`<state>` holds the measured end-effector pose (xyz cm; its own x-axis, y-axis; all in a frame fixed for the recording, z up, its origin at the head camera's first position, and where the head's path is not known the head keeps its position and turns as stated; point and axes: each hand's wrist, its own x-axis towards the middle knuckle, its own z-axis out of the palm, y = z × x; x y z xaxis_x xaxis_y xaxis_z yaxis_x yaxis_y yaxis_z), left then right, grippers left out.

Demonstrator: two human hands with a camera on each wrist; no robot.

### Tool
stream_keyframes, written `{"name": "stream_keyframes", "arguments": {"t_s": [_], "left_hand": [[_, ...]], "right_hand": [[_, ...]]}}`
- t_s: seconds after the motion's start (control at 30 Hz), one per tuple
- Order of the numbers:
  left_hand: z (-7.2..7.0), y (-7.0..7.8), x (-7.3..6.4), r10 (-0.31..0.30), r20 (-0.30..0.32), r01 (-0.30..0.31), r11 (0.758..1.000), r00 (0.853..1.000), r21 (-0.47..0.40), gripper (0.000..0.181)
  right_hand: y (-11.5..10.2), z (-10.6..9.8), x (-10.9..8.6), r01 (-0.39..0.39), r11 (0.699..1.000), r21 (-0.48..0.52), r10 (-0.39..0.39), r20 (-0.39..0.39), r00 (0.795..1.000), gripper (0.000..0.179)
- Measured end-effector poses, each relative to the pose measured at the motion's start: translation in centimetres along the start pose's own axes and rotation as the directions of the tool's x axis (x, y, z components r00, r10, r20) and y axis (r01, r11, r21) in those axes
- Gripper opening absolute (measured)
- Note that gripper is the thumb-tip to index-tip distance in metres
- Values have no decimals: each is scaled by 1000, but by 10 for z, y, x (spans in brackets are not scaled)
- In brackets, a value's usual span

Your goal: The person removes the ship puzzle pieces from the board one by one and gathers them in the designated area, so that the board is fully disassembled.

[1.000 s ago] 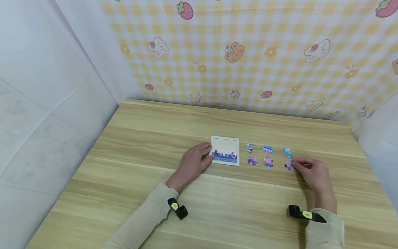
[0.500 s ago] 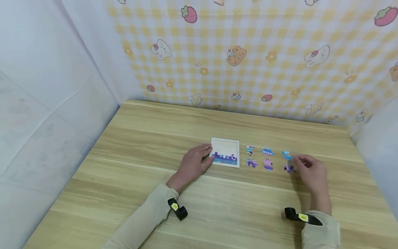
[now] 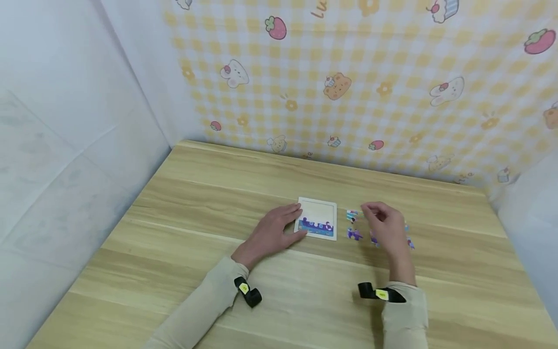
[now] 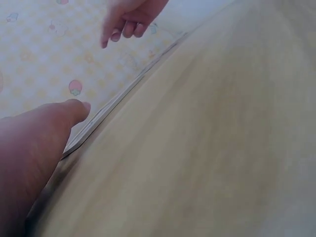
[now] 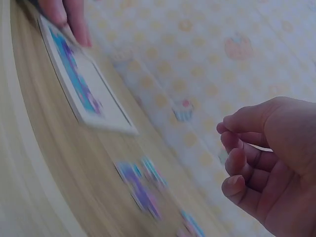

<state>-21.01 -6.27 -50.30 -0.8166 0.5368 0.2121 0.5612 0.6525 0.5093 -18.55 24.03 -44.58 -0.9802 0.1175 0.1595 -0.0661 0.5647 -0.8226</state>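
Note:
A square white puzzle tray (image 3: 318,211) lies flat on the table, a strip of purple and blue picture along its near side. My left hand (image 3: 271,231) rests at its left edge, fingers on the rim and thumb by the near corner. My right hand (image 3: 388,227) hovers over the loose pieces with fingers loosely curled. In the right wrist view nothing shows between its thumb and fingertips (image 5: 233,183). Left of it lie a striped puzzle piece (image 3: 351,216) and a purple puzzle piece (image 3: 354,234). The hand partly hides other pieces.
To the right of the right hand, another puzzle piece (image 3: 410,243) shows. The wooden table (image 3: 283,300) meets a yellow checked cloth (image 3: 305,111) at its back edge. A white wall sheet (image 3: 87,121) stands at the left.
My right hand has left the purple piece at the far right and moved left over the other pieces. The left hand stays at the tray. The head view has tilted slightly upward.

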Motion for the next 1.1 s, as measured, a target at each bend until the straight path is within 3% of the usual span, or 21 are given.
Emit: {"name": "stream_keyframes", "arguments": {"t_s": [0.17,0.43,0.83,1.1], "left_hand": [[-1,-5,0,-16,51,14,999,999,39,73],[1,-4,1,-15,112,6,997,994,74,80],[-1,-7,4,-33,93,24,995,995,92,73],[-1,-8,6,-32,96,24,997,995,76,74]], "right_hand": [[-19,44,10,64,998,9,-65,135,989,24],[-28,90,14,69,997,-39,-52,331,942,20],[-27,93,17,115,991,-71,-69,468,881,25],[-26,91,16,96,994,-59,-54,499,865,33]]}}
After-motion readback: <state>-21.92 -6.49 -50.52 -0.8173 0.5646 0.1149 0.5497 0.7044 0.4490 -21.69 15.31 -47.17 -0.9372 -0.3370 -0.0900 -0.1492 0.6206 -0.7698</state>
